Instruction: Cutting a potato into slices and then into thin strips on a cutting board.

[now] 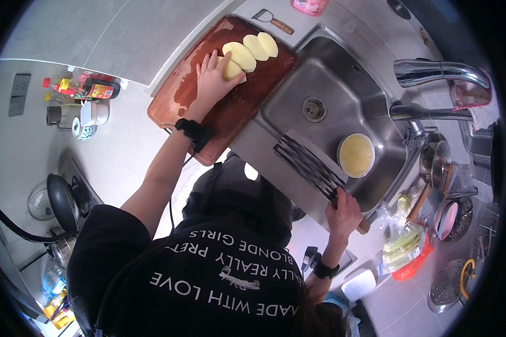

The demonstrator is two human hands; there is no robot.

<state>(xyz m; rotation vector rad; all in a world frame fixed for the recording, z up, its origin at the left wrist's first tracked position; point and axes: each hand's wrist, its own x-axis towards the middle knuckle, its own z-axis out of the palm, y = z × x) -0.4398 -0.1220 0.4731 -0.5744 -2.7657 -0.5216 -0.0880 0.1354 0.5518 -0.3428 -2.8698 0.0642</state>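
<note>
Several peeled, sliced potato pieces lie in a row on a wooden cutting board that is wet in patches. My left hand rests on the nearest piece, fingers spread over it. My right hand grips the wooden handle of a kitchen knife; its motion-blurred blade hangs over the sink's near edge. A round bowl with yellowish contents sits in the steel sink. Beyond the board lies a peeler with a wooden handle.
A chrome faucet reaches over the sink's right side. Bagged green vegetables, pans and a colander are at the right. Sauce bottles and jars stand at the left, near a dark wok.
</note>
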